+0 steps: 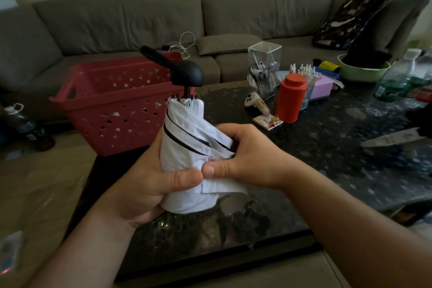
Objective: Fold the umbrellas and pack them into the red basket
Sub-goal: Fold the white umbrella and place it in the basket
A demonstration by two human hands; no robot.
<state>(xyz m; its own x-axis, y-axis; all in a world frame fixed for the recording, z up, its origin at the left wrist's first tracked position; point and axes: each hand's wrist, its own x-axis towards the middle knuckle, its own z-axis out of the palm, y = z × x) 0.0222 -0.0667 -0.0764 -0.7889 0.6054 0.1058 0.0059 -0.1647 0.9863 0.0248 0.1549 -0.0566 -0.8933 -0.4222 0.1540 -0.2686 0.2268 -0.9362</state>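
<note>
- Head view: one white umbrella point(187, 147), collapsed, soft fabric with dark trim, black rounded handle on top, upright over dark speckled table point(327, 147).
- Left hand point(149, 184) wrapped round lower canopy, thumb pressing fabric.
- Right hand point(245, 154) curled round folds from the other side, thumb beside left thumb.
- One red basket point(112, 100), plastic, triangular cutouts, behind umbrella; contents hidden.
- One orange cylindrical canister point(291, 98); one clear box point(264, 68) holding pens.
</note>
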